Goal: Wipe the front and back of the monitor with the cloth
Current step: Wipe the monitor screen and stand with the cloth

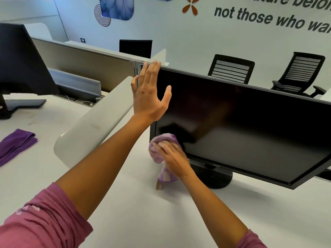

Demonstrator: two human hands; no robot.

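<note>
On the white desk [134, 203], right of centre, stands the monitor [241, 126], screen dark and facing us, turned so its left edge sits nearest. Screen off, so smears would show only in the reflections.

Cloth [162, 149], pale purple and bunched, is pressed to the screen's lower left corner, at about 7 o'clock on the panel. Our right hand [174, 158] is closed over it, fingers curled on the wad; a tail of cloth hangs down toward the desk.

Our left hand [149, 93] is flat and spread, fingers apart, braced against the upper left corner at about 10 o'clock. It grips nothing.

Judgement: front wipe is in hand, and the back is not yet touched. To do it well, we should keep the left hand bracing so the panel does not rock on its round base [216, 178], work in overlapping passes from 7 toward 3 o'clock, then row by row upward. Light pressure; tuck the hanging tail in so it does not drag.

Outward, at 9 o'clock on the desk, a darker purple folded cloth [17, 145] lies well apart. A second monitor [23, 61] stands at 10 o'clock.
</note>
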